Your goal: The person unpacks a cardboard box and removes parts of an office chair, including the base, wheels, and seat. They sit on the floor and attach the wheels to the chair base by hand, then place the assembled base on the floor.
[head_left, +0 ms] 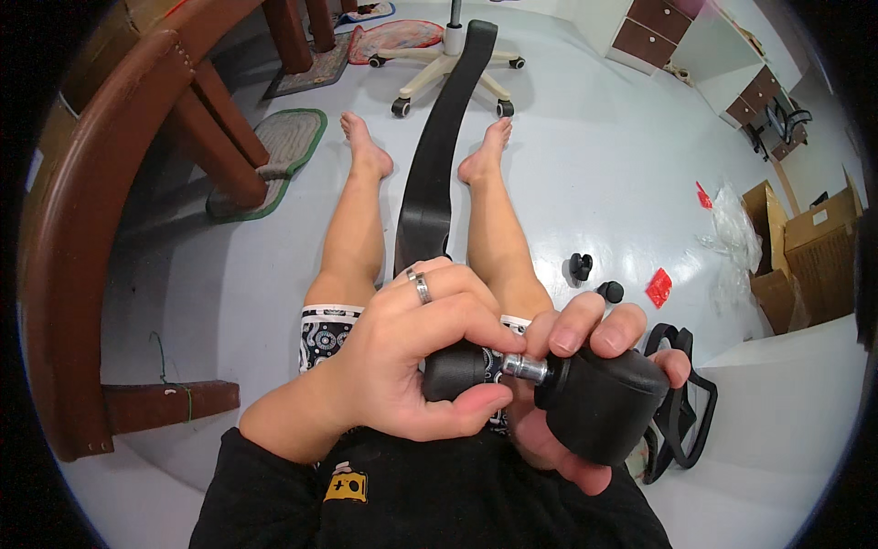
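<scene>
A long black chair base (428, 174) lies between my outstretched legs, one arm of it running away from me. My left hand (412, 339), with a ring on one finger, is wrapped round the blunt near end of another black arm (455, 371). To its right, my right hand (585, 343) grips a black caster wheel (611, 403), its fingers over the top and its thumb side underneath. The caster's shiny metal stem (525, 367) points left at the end of the black arm; my left fingertips are close to it. How far the stem sits inside is hidden.
Two more casters (580, 266) and a red packet (658, 288) lie on the floor to the right. Beyond are clear plastic wrap (734, 229) and an open cardboard box (823, 240). Black looped armrests (681, 412) stand beside me. Brown wooden furniture (101, 201) curves along the left.
</scene>
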A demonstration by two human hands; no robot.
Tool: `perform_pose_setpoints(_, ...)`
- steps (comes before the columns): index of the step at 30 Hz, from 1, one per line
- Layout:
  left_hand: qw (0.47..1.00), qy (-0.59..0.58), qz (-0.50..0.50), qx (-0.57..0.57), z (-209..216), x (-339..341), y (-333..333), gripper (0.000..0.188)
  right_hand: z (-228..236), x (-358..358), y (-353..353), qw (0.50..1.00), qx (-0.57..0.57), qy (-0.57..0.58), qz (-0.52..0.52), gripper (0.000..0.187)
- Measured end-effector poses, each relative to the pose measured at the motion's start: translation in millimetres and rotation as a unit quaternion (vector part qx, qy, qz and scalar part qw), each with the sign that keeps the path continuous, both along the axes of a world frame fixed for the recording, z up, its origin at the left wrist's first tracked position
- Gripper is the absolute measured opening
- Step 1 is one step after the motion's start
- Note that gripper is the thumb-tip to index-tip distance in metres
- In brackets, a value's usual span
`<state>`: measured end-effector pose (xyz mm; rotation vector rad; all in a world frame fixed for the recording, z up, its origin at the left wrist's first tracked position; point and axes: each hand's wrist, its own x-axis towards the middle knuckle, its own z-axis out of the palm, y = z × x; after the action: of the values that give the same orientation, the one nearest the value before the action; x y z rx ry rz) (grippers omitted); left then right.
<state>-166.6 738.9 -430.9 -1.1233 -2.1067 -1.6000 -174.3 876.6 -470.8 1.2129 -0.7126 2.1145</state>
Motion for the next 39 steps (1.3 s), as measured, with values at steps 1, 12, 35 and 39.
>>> perform_pose_setpoints(1,1.000,-0.002,0.003,-0.001,0.7,1.2,0.6,0.025,0.8,1.6,0.3,1.000,0.004,0.002,0.008,0.076)
perform_pose_setpoints(12,0.999,-0.021,0.031,0.021,5.6,-0.3,-0.1,0.017,-0.7,28.7,33.5,0.903,0.057,-0.311,0.291,0.073)
perform_pose_setpoints(35,0.995,0.010,0.033,0.096,-17.2,-11.9,15.1,0.046,8.1,21.6,57.0,0.923,0.300,-0.214,-0.113,0.052)
perform_pose_setpoints(39,0.996,-0.001,0.022,0.088,-18.5,-11.5,14.7,0.057,24.1,14.8,67.7,0.877,0.429,-0.129,-0.174,0.063)
